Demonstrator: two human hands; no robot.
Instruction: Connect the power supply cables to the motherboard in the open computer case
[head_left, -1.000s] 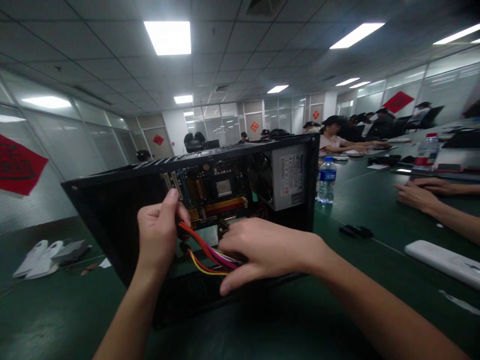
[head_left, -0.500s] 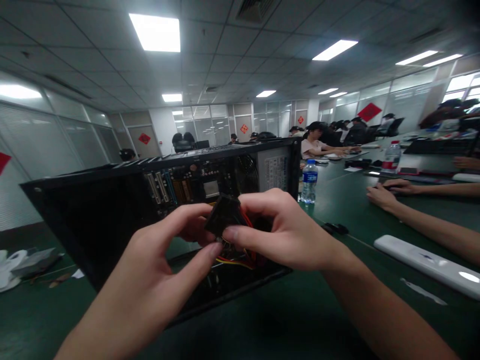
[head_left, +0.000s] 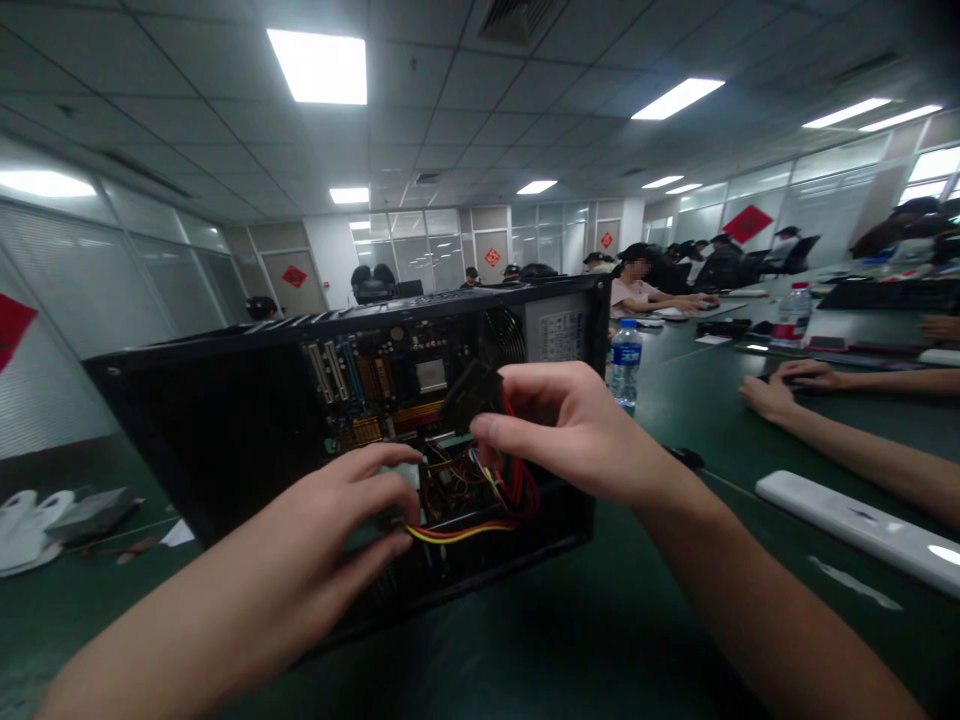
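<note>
A black computer case [head_left: 187, 350] lies open-sided in front of me, showing a motherboard [head_left: 431, 375] and a bundle of wires inside. Between the thumb and fingers of my right hand [head_left: 570, 430] is a black rectangular block [head_left: 472, 392], possibly a connector; red wires [head_left: 517, 490] run down beside it. My left hand [head_left: 337, 530] is curled low at the case opening. Its thumb and fingers pinch the end of a yellow, red and black cable [head_left: 465, 533], whose tip is hidden by the fingers.
A water bottle [head_left: 625, 362] stands right of the case. Farther right are a long white device [head_left: 855, 525] and another person's hands [head_left: 787, 385]. White objects [head_left: 30, 530] and a grey box [head_left: 94, 515] sit on the green table [head_left: 540, 640] at left.
My left hand has moved down and left from the black block and now pinches the yellow and red cable. My right hand keeps the block, slightly higher and farther right.
</note>
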